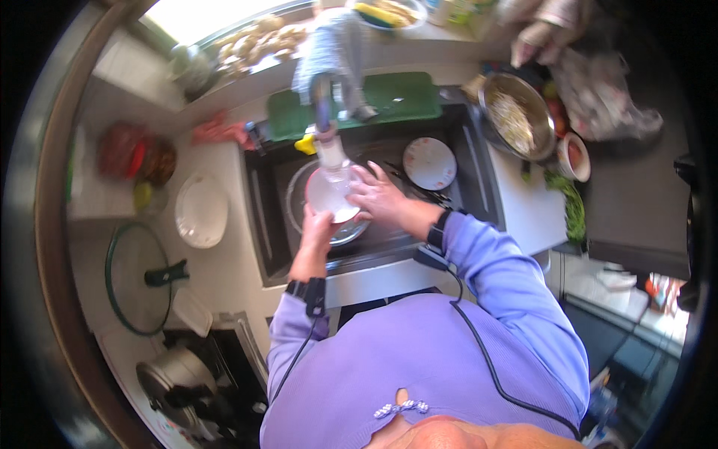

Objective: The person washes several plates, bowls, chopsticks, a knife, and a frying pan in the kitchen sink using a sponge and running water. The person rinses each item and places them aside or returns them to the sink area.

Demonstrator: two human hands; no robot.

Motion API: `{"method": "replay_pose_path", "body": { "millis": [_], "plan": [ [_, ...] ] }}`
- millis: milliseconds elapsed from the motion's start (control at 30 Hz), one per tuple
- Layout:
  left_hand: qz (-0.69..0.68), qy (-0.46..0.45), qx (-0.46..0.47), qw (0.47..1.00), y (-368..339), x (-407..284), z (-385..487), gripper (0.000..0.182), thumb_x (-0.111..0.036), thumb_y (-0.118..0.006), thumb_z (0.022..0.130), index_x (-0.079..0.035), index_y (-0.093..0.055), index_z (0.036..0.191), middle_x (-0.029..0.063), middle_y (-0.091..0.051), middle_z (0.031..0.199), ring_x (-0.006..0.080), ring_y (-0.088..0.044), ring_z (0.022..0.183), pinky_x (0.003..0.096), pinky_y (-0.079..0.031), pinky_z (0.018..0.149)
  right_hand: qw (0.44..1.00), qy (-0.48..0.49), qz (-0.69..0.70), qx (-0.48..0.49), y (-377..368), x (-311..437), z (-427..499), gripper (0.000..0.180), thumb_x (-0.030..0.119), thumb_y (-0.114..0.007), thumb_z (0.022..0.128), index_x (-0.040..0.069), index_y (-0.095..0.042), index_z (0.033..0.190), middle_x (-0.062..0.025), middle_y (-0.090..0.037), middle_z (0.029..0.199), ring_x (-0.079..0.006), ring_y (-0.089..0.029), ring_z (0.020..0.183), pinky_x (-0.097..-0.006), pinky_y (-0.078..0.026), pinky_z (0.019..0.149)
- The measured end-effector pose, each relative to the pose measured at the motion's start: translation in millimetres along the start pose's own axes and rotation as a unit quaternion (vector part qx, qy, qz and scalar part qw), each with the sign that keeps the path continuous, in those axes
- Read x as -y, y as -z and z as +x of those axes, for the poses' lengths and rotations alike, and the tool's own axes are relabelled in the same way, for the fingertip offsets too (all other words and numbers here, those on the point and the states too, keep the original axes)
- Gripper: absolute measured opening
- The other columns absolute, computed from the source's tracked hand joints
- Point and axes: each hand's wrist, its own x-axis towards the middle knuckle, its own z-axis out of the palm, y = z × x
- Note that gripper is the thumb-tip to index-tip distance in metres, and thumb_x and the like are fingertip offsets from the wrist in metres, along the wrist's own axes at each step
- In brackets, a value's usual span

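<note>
A white bowl with a red rim (331,196) is tilted under the sink faucet (323,112), with water running into it. My left hand (318,227) grips the bowl's lower left edge. On the bowl's right side lies my right hand (378,196), its fingers spread at the rim and inside. Beneath the bowl, a round clear basin (296,207) stands in the dark sink (387,241). A white plate with a patterned rim (429,164) rests in the sink to the right. Dark utensils, too unclear to name, lie beside that plate.
A green tray (404,98) sits behind the sink, and a grey cloth (331,53) hangs over the faucet. On the left counter are an oval white dish (202,212) and a glass lid (137,278). A metal bowl of food (516,115) stands at the right.
</note>
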Motion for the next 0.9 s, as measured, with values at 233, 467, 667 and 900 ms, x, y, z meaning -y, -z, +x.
{"method": "replay_pose_path", "body": {
  "millis": [233,467,667,900],
  "plan": [
    [-0.051,-0.011,0.053,0.997,-6.5,13.7,3.4,0.074,0.007,-0.046,0.067,-0.008,-0.028,0.137,0.0119,-0.05,0.118,0.0256,-0.056,0.105,0.0362,-0.054,0.08,0.99,0.126,0.014,-0.06,-6.0,-6.2,1.1,0.009,0.021,-0.057,0.077,0.02,-0.066,0.077,0.0017,-0.064,0.084,-0.0169,-0.06,0.093,-0.0454,-0.028,0.109],
    [-0.028,-0.018,0.024,0.999,-24.6,1.5,-4.9,0.072,0.006,-0.045,0.065,-0.006,-0.033,0.135,0.014,-0.05,0.118,0.0284,-0.057,0.105,0.0399,-0.055,0.08,0.99,0.128,0.032,-0.056,-2.5,-21.7,-2.5,0.008,0.015,-0.059,0.07,0.019,-0.06,0.077,0.004,-0.06,0.082,-0.0116,-0.056,0.098,-0.0468,-0.024,0.108],
    [0.002,0.057,0.08,0.995,-27.6,-6.6,-4.9,0.072,0.004,-0.047,0.065,-0.006,-0.032,0.135,0.0136,-0.05,0.119,0.0292,-0.057,0.106,0.0418,-0.055,0.081,0.98,0.125,0.055,-0.146,-0.4,-26.2,0.6,0.004,0.02,-0.063,0.071,0.018,-0.059,0.073,0.0033,-0.06,0.074,-0.0135,-0.062,0.082,-0.0422,-0.032,0.104],
    [-0.033,0.033,0.033,0.998,-22.9,11.6,5.7,0.077,0.005,-0.049,0.064,-0.009,-0.031,0.138,0.0109,-0.051,0.116,0.0257,-0.057,0.103,0.0398,-0.054,0.081,0.98,0.145,0.106,-0.082,-8.9,-31.3,-16.5,0.015,0.02,-0.065,0.069,0.017,-0.06,0.083,-0.0029,-0.061,0.089,-0.0174,-0.058,0.097,-0.0393,-0.04,0.097]
  ]
}}
